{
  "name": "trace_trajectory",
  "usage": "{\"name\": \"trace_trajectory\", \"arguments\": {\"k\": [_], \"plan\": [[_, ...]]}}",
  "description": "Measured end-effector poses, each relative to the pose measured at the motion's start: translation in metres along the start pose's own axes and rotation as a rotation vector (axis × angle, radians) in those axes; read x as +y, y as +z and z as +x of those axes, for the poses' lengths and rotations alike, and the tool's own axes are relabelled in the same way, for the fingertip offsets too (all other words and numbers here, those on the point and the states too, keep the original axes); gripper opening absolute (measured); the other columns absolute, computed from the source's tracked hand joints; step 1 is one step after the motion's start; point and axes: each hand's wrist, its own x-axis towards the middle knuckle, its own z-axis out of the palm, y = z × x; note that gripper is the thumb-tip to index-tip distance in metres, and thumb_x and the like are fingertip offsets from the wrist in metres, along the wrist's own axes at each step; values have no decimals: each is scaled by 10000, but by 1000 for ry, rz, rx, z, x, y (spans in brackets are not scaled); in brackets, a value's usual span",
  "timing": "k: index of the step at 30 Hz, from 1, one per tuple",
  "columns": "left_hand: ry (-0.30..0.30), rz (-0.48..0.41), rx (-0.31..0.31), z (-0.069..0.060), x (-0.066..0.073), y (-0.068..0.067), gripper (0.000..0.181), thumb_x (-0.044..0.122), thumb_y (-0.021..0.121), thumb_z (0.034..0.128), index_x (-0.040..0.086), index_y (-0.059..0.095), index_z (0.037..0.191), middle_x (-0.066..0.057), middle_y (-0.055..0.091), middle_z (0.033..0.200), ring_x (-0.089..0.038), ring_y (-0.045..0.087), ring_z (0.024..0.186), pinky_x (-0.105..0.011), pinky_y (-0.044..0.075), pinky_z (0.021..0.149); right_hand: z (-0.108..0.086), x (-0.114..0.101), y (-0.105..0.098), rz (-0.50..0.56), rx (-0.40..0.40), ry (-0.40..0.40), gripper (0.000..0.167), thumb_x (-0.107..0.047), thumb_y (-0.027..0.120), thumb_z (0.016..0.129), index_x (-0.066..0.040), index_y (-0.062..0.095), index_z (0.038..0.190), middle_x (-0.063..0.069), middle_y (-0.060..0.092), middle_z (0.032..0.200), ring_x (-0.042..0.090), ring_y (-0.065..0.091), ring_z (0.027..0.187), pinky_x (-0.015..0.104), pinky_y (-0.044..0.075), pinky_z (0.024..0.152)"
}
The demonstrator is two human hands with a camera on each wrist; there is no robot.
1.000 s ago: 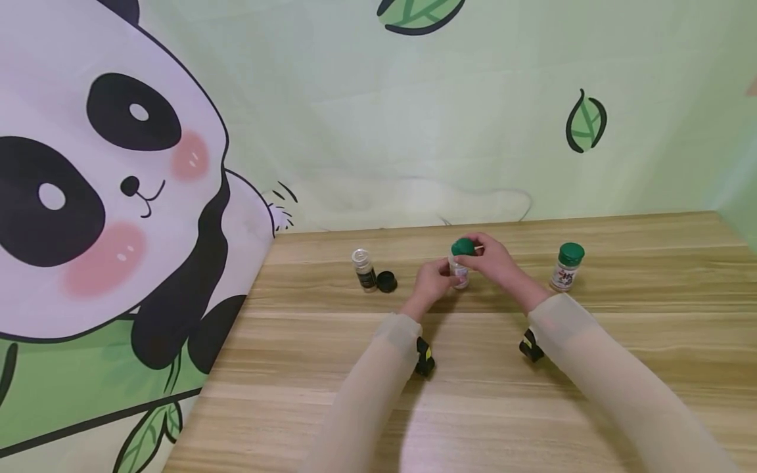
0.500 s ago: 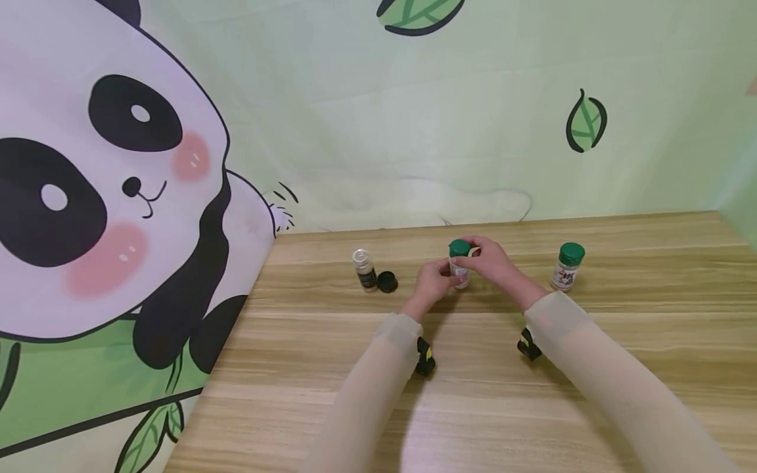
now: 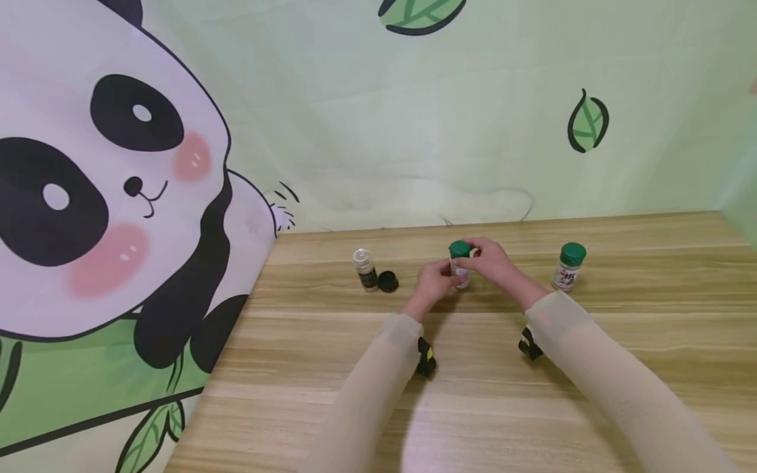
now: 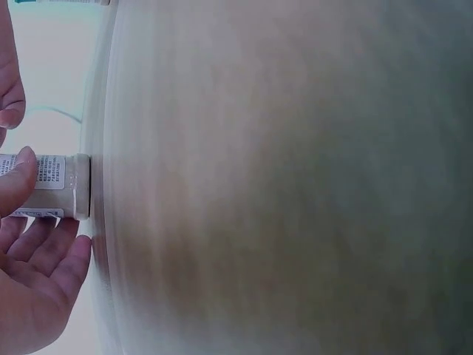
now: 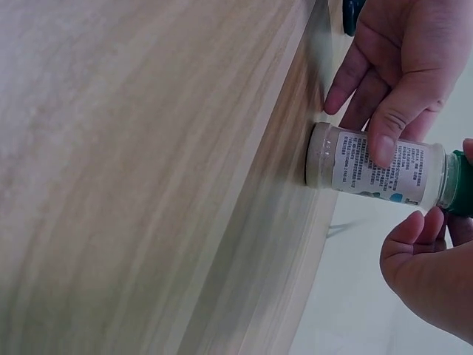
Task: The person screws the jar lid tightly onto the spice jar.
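Note:
A seasoning jar [image 3: 460, 272] with a printed label stands upright on the table. My left hand [image 3: 434, 282] grips its body, and the thumb lies across the label [image 5: 377, 166] in the right wrist view. On the jar's mouth sits a green lid [image 3: 459, 248]. My right hand [image 3: 491, 259] pinches this lid, partly hiding its right side. The left wrist view shows the jar's base [image 4: 81, 186] near the table surface, while the lid is out of that view.
To the left stand an uncapped clear jar [image 3: 365, 272] with a dark label and, beside it, a black cap [image 3: 387, 282]. Another green-lidded jar [image 3: 569, 267] stands right of my right hand. A panda-print cloth [image 3: 355, 131] hangs behind the wooden table [image 3: 473, 420].
The green lid, tilted a second ago, has come down level onto the jar, with my right hand moving slightly along. My left hand keeps its grip on the jar.

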Motion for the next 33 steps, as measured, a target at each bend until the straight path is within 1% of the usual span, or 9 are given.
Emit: {"name": "trace_trajectory", "arguments": {"k": [6,12,19,21,23,25,27,29,33], "plan": [[2,-5,1,1,-2,1,318,135,744,938,95,730,1253,-99,759,1234,-238,702,1148,-225,546,840,0,0,-1,-20,-10,5,546,-194,689,965,49,532,1428,203,564,1198,225,446,948,276,389,745],[12,11,5,1,-4,2,325,142,744,939,106,729,1262,-95,753,1250,-236,701,1140,-236,551,854,-2,2,0,-2,-4,-2,545,-200,693,965,47,537,1425,207,580,1210,209,458,926,274,393,747],[19,30,13,1,-3,1,317,127,730,947,104,727,1263,-101,748,1259,-225,700,1109,-247,558,866,-5,3,-4,-9,-27,-3,599,-240,703,965,29,503,1461,227,563,1287,233,492,980,279,414,772],[23,38,15,1,-3,1,321,116,729,946,97,724,1266,-107,748,1257,-225,702,1109,-250,561,871,-6,4,-6,12,-47,-11,616,-231,697,967,26,474,1481,248,542,1353,280,515,1061,319,449,835],[22,39,16,1,-3,1,329,109,733,942,89,721,1269,-112,747,1258,-229,702,1118,-259,563,884,-7,7,-9,45,-73,-24,630,-207,680,973,22,436,1506,271,504,1446,356,515,1205,407,482,963],[16,31,16,1,-3,2,340,110,742,934,83,717,1273,-117,745,1262,-234,700,1136,-271,563,903,-7,10,-13,91,-109,-39,644,-187,648,990,28,380,1534,289,448,1526,429,458,1352,514,444,1099],[6,16,17,2,-3,2,354,111,750,928,84,714,1280,-116,742,1270,-232,696,1150,-277,561,913,-8,12,-15,141,-149,-53,644,-164,609,1011,43,331,1554,303,398,1577,466,384,1451,585,357,1189],[-5,8,17,1,-3,2,362,112,752,927,89,711,1286,-112,742,1273,-227,695,1147,-268,558,903,-8,13,-18,174,-187,-61,630,-151,583,1026,51,314,1560,314,381,1587,479,357,1480,607,310,1217],[-6,1,14,0,-2,2,354,112,749,929,91,715,1280,-113,746,1261,-221,700,1120,-222,541,839,-7,13,-19,185,-239,-58,600,-141,560,1039,65,325,1552,324,393,1577,482,358,1485,610,288,1227]]}}
